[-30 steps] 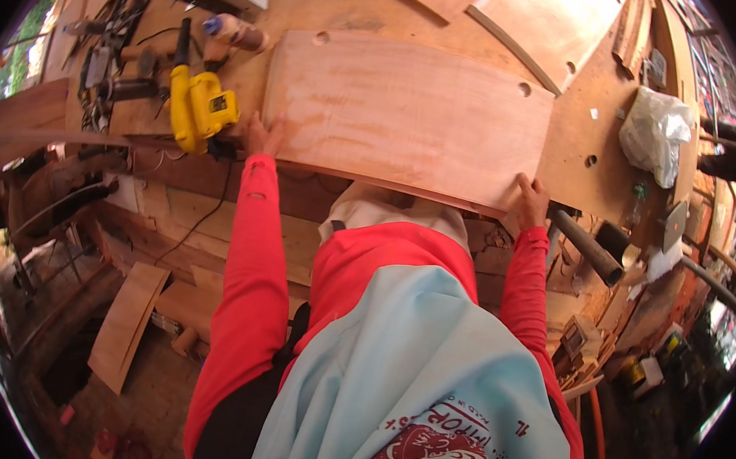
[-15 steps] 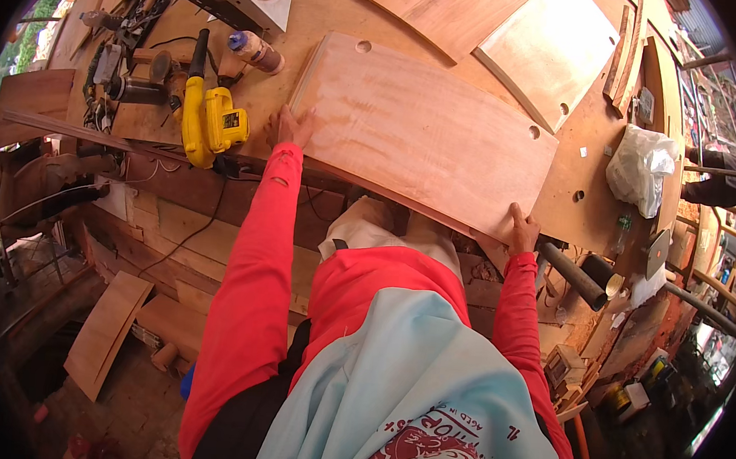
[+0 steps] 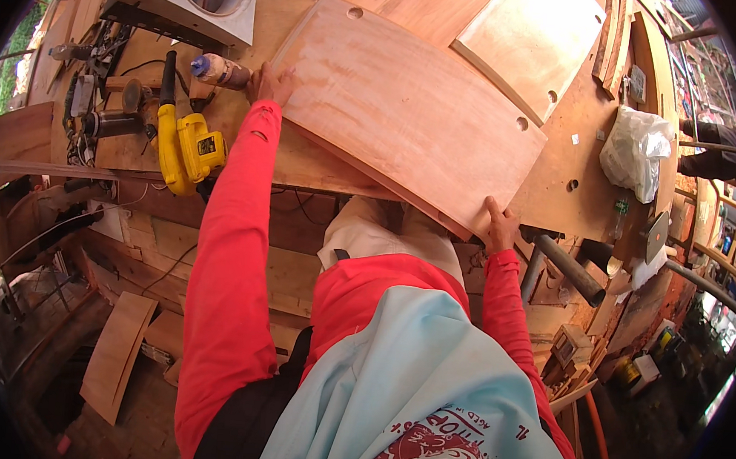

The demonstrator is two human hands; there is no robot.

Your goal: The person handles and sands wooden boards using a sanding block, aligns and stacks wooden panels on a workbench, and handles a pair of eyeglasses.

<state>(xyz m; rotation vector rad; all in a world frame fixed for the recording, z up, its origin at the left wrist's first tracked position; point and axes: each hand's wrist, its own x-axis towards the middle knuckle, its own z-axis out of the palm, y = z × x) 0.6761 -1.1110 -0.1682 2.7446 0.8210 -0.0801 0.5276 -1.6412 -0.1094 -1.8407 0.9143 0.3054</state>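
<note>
The left hand [image 3: 271, 85] held the left edge of a wooden board [image 3: 411, 105], while the right hand [image 3: 501, 226] gripped its near right corner; how far the fingers reached underneath was hidden. The board lay aslant across the workbench [image 3: 559, 179], its near right part jutting over the front edge, close to the person's waist. Two round holes were cut near the ends of its far edge. A bottle [image 3: 220, 72] lay just beside the left hand, and left of the board sat a yellow blower [image 3: 187, 150]. Beyond the board's far edge was a paler panel [image 3: 530, 49]. To the right, a clear plastic bag [image 3: 637, 153] rested on the bench, with two long wooden strips [image 3: 613, 46] farther back.
</note>
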